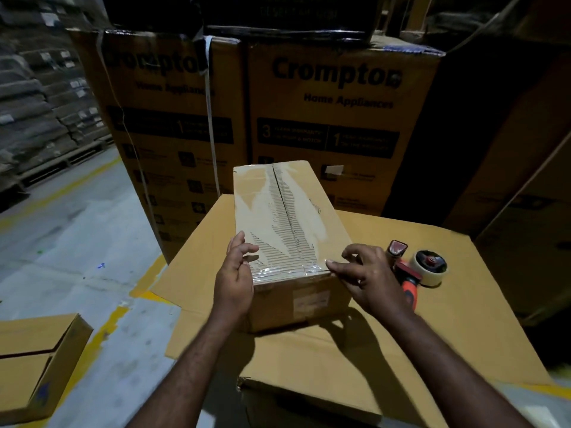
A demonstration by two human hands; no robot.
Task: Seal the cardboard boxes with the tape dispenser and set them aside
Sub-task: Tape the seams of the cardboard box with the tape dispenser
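A long brown cardboard box (278, 205) lies lengthwise on a flat cardboard sheet (386, 350). Its top flaps are closed and the paper along the seam is torn. A strip of clear tape (284, 268) crosses its near end. My left hand (234, 279) lies against the box's near left corner, fingers relaxed over the top edge. My right hand (367, 279) touches the tape's end at the near right corner with an outstretched index finger. The red and orange tape dispenser (411, 273) lies on the sheet just right of the box, behind my right hand, and neither hand holds it.
Tall printed appliance cartons (333, 118) stand close behind the box. Another small cardboard box (34, 359) sits at the lower left on the grey floor, beside a yellow floor line (92, 344). Stacked sacks on pallets (40, 103) fill the far left.
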